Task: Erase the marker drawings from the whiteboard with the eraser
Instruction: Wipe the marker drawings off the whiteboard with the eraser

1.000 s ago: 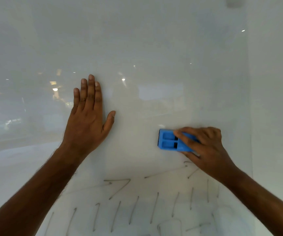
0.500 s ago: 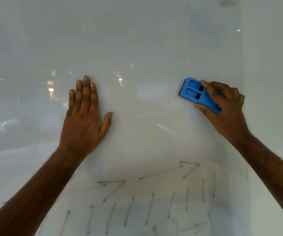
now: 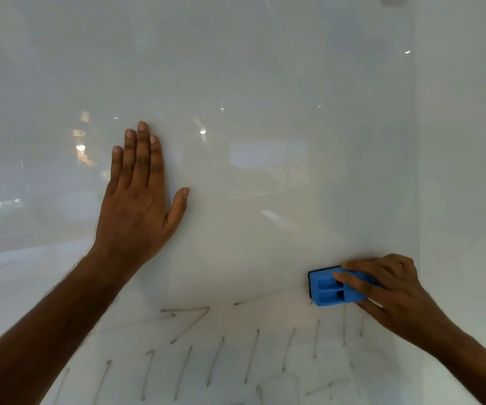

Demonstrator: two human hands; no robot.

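- Whiteboard (image 3: 265, 68), glossy and full of reflected lights, filling almost the whole view; upper and middle area free of marker lines, apparently already wiped.
- Marker drawings (image 3: 221, 355) left across the bottom, from about 7 to 5 o'clock: a row of slanted strokes, an arrow shape above them near 6 o'clock, fainter outlines at the lower edge.
- Judged roughly half done or more; the whole lower band not yet cleaned.
- Blue eraser (image 3: 333, 287) flat against the board at about 4 o'clock, sitting on the right end of a long thin line, just above the top of the stroke row.
- Right hand (image 3: 387, 290) gripping the eraser, fingers (image 3: 352, 280) curled over its top and back, thumb underneath; forearm entering from the 4 o'clock corner.
- Left hand (image 3: 136, 206) at about 9 o'clock, spread flat on the clean board, fingers straight and together pointing to 12 o'clock, thumb out to the side, holding nothing; forearm rising from the 7 o'clock corner.
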